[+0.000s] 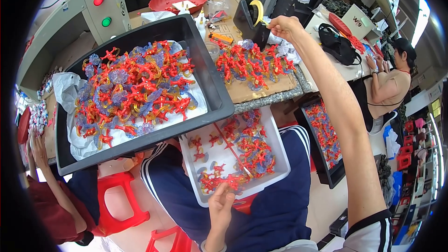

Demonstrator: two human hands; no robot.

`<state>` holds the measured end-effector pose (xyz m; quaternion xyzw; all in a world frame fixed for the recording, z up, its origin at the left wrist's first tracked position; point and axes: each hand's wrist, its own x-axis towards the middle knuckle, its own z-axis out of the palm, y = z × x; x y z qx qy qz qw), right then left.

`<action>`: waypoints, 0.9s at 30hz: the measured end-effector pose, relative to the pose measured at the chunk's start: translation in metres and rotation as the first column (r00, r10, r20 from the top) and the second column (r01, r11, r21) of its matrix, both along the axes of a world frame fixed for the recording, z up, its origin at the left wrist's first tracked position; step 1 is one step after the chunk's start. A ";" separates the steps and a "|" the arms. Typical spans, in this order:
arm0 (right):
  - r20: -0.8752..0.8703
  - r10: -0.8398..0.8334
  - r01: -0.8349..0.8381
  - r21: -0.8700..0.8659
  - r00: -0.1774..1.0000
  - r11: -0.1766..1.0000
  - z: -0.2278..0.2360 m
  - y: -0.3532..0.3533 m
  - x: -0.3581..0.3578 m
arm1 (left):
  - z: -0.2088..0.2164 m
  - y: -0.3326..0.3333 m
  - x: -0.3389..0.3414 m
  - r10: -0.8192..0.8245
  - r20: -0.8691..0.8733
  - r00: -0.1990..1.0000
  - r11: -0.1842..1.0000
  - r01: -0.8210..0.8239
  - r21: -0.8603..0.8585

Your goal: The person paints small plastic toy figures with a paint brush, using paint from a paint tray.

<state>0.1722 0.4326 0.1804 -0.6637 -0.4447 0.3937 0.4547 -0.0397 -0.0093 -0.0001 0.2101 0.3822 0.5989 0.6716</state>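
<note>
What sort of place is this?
Likely a factory workshop, perhaps for toys: matching red figures are heaped in a black tray, a machine stands beside it, and another person works nearby.

White short sleeve (360, 241), dark blue trousers (285, 193), bare left hand (221, 210) and right hand (285, 26).
At 4 o'clock the sleeve ends in a black band, black stripes running along its outer side; the trousers, around 6 o'clock, carry parallel white stripes (150, 177) down the outer legs, seen toward 8 and 4 o'clock.
</note>
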 end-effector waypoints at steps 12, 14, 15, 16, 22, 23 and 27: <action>0.375 -0.147 0.107 0.127 0.915 0.986 -0.016 -0.005 -0.001 | 0.005 0.005 0.006 -0.001 -0.013 1.000 1.000 0.001 -0.003; 0.413 -0.157 0.094 0.169 0.897 0.981 -0.016 -0.008 -0.004 | 0.005 0.005 0.008 0.012 -0.016 1.000 1.000 -0.012 -0.004; 0.411 -0.159 0.095 0.171 0.898 0.981 -0.017 -0.008 -0.002 | 0.006 0.006 0.009 0.022 -0.016 1.000 1.000 -0.022 0.000; 0.451 -0.156 0.079 0.184 0.879 0.980 -0.017 -0.008 -0.001 | 0.008 0.008 0.010 0.021 -0.018 1.000 1.000 -0.021 0.003; 0.545 -0.144 -0.002 0.258 0.826 0.966 -0.019 -0.006 0.008 | 0.016 0.011 0.013 -0.008 -0.019 1.000 1.000 0.008 0.013; 0.532 -0.110 -0.019 0.231 0.839 0.973 -0.018 -0.007 0.008 | 0.019 0.011 0.013 -0.011 -0.010 1.000 0.999 0.011 0.033; 0.579 -0.124 -0.065 0.295 0.806 0.953 -0.021 -0.011 0.017 | 0.025 0.013 0.012 -0.049 0.005 0.999 0.998 0.049 0.047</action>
